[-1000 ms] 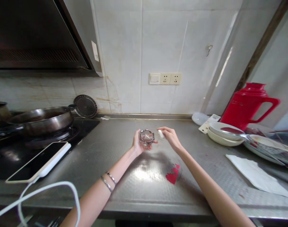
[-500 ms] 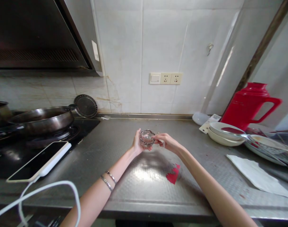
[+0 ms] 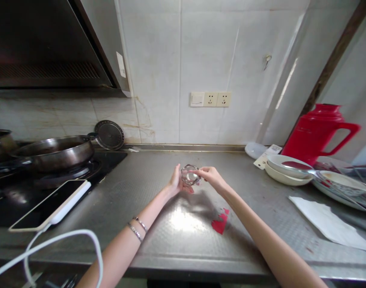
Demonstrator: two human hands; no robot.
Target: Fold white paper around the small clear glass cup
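My left hand (image 3: 175, 183) is closed around a small clear glass cup (image 3: 189, 175), held above the steel counter (image 3: 159, 208) near its middle. My right hand (image 3: 210, 177) meets the cup from the right, its fingertips pinched at the rim and over the opening. Whatever small thing the right fingers hold is hidden. Two thin bracelets (image 3: 137, 229) circle my left wrist. A torn red scrap (image 3: 219, 223) lies on the counter just below my right forearm.
A phone (image 3: 49, 205) with a white cable (image 3: 59, 244) rests at the left by a stove with a metal wok (image 3: 53, 152). At the right stand a red jug (image 3: 316, 132), stacked white bowls (image 3: 286, 170), plates and a white paper sheet (image 3: 328, 225).
My right hand, which held a small white piece apart from the cup a second ago, has moved left and now touches the cup's rim. The left hand stayed nearly still.
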